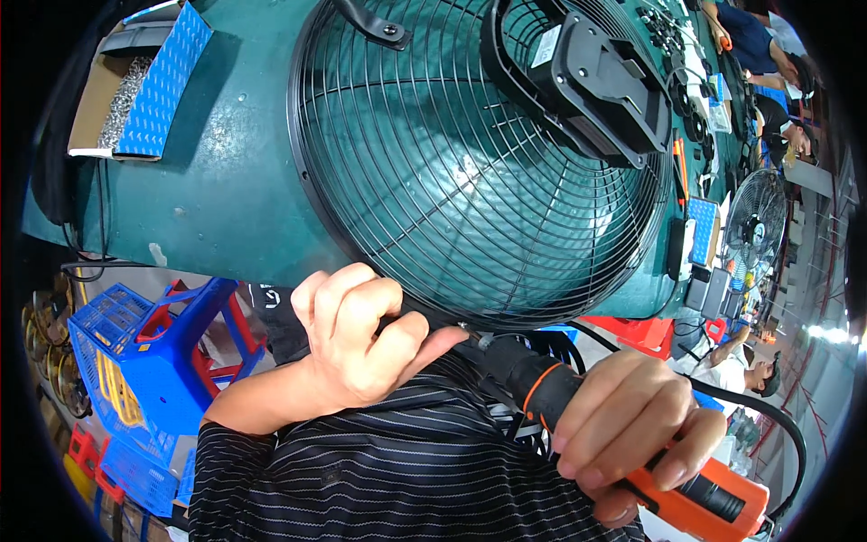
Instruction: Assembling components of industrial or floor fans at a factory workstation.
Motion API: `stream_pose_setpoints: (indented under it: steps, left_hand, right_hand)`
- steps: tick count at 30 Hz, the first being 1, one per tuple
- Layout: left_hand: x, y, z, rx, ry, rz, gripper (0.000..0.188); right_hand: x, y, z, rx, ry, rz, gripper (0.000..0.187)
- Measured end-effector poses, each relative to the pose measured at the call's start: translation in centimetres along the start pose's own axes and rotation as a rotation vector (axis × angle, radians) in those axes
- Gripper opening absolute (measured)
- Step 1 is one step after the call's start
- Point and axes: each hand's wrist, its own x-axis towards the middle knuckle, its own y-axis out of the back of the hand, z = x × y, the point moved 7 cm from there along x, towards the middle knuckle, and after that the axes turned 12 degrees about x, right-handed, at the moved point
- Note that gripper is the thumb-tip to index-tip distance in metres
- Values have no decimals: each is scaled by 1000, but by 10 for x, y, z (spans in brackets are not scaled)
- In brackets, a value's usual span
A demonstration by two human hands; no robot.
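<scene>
A round black wire fan guard (433, 181) lies on the green table, its near rim at the table's front edge. A black plastic housing (601, 81) sits on its upper right part. My left hand (357, 334) is closed at the near rim, fingers curled round it, thumb stretched along it. Just beyond the thumb tip is a small shiny screw (463, 326). My right hand (632, 425) grips an orange and black electric screwdriver (537, 384), its tip beside the screw at the rim. The left fingertips are partly hidden.
At the upper left stands an open blue box (163, 90) of small metal screws. Blue and red plastic stools (194, 325) and a blue crate (108, 316) are below the table on the left. A black cable (768, 411) loops past my right hand. Another fan (757, 217) and several people are on the right.
</scene>
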Motion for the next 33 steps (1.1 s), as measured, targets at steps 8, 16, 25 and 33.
stream_pose_setpoints:
  steps: [8,16,25,33]
  left_hand:
    - [5,0,-28,45,15,-123,77]
    - [12,-7,-44,-180,-3,-208,91]
    - [9,-8,-37,-224,11,-186,90]
    - [13,-11,-45,-205,-1,-147,84]
  right_hand:
    - [14,-7,12,-27,-97,33,47]
    - [23,-20,16,-93,-53,24,38]
    - [14,-14,16,-37,-79,-66,46]
    - [31,-10,27,95,-164,-207,41]
